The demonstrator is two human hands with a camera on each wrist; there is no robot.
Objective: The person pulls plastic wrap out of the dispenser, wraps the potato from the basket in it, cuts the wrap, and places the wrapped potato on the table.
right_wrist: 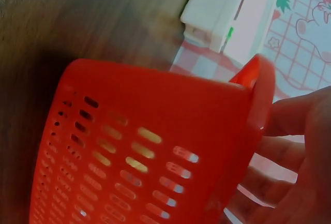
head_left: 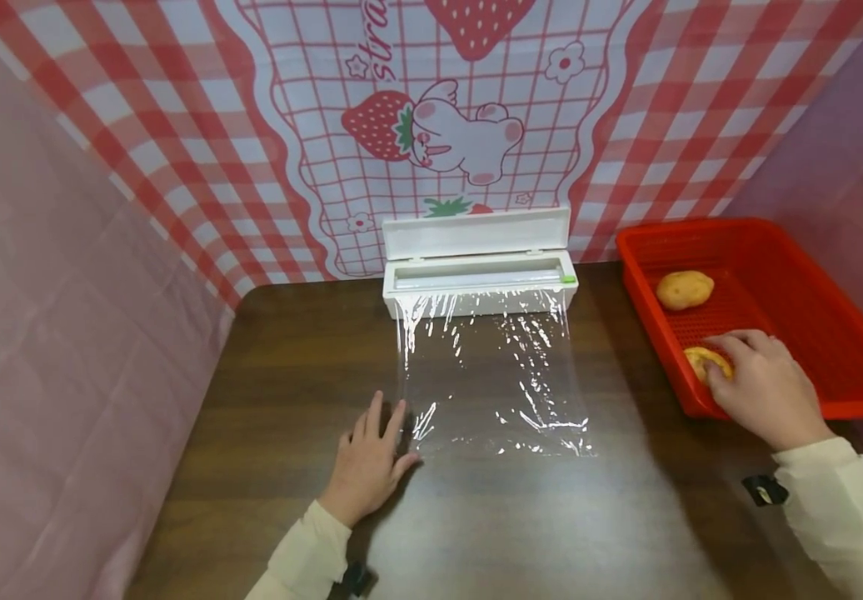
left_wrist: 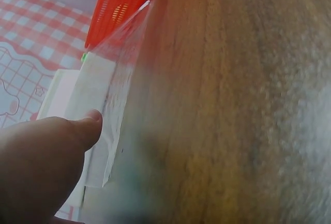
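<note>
My left hand (head_left: 367, 462) lies with fingers spread on the table, its thumb and index finger at the left edge of a sheet of clear plastic wrap (head_left: 487, 375). The sheet runs out of a white wrap dispenser (head_left: 476, 304) whose lid stands raised. My right hand (head_left: 765, 387) reaches over the near-left part of a red plastic basket (head_left: 836, 317), thumb and fingers parted around a yellow rounded piece (head_left: 697, 360) with a paler middle, partly hidden by the hand. A whole potato (head_left: 685, 290) rests farther back in the basket.
The brown wooden table (head_left: 274, 400) ends at a red-checked cloth (head_left: 199, 108) with strawberry prints. Pink fabric (head_left: 64, 333) hangs at the left and purplish fabric (head_left: 844, 158) at the right, close to the basket. A green slider (head_left: 569, 279) sits on the dispenser's right end.
</note>
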